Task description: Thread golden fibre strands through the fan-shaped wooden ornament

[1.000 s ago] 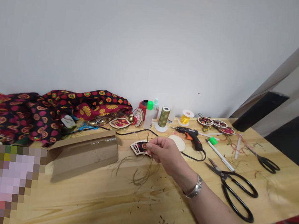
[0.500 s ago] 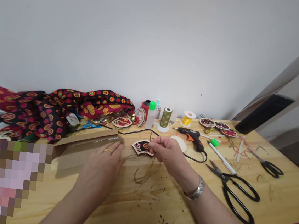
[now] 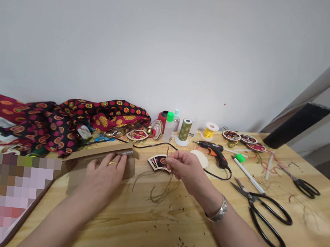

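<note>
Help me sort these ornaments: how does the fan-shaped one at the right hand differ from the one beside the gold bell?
The fan-shaped ornament is mostly dark inside; the bell-side ornament is mostly red. The fan-shaped ornament is partly covered by the right hand; the bell-side ornament lies untouched farther back. Both are pale-framed.

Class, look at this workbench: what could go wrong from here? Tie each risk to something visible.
1. The large scissors lie with blades parted near the right forearm; a sideways sweep might nick it.
2. Loose strands lie around the fan-shaped piece at the right hand and could tangle.
3. The glue gun lies beyond that hand; if hot, which cannot be told, its tip might burn.
</note>
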The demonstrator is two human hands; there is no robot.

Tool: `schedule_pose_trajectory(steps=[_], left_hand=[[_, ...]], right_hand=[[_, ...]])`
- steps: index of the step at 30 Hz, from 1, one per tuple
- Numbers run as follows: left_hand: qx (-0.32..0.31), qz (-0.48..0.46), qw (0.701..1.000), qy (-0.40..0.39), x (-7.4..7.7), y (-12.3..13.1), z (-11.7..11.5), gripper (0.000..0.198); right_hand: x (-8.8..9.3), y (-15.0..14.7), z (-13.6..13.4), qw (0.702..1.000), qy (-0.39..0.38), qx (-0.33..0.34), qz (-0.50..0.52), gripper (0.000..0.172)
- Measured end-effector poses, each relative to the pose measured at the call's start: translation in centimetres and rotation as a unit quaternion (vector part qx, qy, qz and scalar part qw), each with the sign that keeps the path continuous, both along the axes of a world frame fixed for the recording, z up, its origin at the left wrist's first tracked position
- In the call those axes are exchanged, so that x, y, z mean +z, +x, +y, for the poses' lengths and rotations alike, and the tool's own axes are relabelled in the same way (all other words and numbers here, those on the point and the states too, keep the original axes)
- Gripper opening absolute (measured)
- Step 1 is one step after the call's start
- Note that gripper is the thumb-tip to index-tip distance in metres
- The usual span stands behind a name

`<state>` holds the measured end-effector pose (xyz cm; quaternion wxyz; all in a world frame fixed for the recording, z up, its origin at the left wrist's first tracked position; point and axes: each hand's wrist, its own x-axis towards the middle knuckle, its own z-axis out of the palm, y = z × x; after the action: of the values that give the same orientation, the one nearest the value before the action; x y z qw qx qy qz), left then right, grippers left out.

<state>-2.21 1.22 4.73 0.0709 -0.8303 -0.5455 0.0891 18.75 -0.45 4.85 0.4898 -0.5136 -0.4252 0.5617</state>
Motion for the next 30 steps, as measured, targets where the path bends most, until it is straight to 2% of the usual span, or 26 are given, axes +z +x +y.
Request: schedule_pose_trajectory(steps=[5,12,15,22,30], left_hand=[[0.007,0.003,0.999,-0.034,0.8,0.6,0.3,0.060],[-0.011,0.009,0.999,-0.049,0.5,0.5,1.0,0.056],[-0.040,0.017,0.997,-0.066,1.1,0.6,1.0,0.051],[-0.078,0.014,0.997,0.004,3.0,0.0,0.9,0.047],[-0.103,-0.040,0.990,0.093,2.3,-2.3,2.4,0.041]], right_hand=[[0.0,0.0,0.0,1.000,-0.005,0.004,-0.004,0.015],[0.3,0.0,-0.1,1.000,0.000,0.002,-0.009,0.015],[0.3,0.0,-0.1,1.000,0.000,0.000,-0.008,0.014],[0.2,0.1,0.0,1.000,0.010,0.000,-0.009,0.013],[0.2,0.1,-0.1,1.000,0.011,-0.002,-0.003,0.015]])
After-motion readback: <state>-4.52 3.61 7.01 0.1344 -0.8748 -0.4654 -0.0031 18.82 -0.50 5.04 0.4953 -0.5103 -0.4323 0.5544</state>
